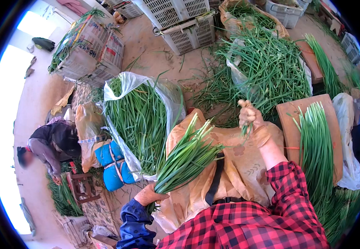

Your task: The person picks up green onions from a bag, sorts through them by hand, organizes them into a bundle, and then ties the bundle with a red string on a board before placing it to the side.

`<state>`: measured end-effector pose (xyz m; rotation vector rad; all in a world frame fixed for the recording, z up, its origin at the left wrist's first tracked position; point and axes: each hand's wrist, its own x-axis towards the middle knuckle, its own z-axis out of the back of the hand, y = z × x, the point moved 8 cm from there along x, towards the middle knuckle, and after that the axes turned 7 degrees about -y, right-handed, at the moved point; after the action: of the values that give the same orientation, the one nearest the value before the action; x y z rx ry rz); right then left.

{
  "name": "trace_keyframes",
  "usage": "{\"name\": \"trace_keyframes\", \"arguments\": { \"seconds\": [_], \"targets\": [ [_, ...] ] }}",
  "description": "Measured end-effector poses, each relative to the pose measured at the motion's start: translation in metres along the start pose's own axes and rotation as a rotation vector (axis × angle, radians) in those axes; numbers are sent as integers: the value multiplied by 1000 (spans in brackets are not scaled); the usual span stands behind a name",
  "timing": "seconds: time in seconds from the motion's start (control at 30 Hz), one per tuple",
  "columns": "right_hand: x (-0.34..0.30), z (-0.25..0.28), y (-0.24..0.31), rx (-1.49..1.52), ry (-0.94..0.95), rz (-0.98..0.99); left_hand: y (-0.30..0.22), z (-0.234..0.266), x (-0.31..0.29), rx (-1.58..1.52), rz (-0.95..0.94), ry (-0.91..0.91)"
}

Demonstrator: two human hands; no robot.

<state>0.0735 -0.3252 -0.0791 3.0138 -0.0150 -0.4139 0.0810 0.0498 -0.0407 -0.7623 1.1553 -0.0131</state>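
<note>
Left hand (148, 195): fingers wrapped around the lower end of the green bunch (186, 157).
Right hand (250, 116): curled inward, pinching a few green blades (246, 129).
Green bunch: tilted over the tan apron (250, 166), pale ends up, beside the filled plastic bag (172, 96).

The brown floor (144, 50) carries a clear bag (172, 97) of green stalks (140, 120), stacked crates (192, 36) and scattered leaves (213, 93).
</note>
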Motion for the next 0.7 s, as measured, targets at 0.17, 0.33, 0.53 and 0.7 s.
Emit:
{"name": "trace_keyframes", "arguments": {
  "seconds": [0.17,0.33,0.53,0.7],
  "targets": [
    [-15,24,-84,-1136,-387,-297,8,-1,6,19,14,-58],
    [-6,0,-139,-1383,-151,-409,11,-5,12,4,-1,-20],
    [12,25,-96,-700,-193,-220,9,-5,11,-157,2,9],
    [8,-29,55,-834,-350,284,25,0,14,-200,18,-4]
  ]
}}
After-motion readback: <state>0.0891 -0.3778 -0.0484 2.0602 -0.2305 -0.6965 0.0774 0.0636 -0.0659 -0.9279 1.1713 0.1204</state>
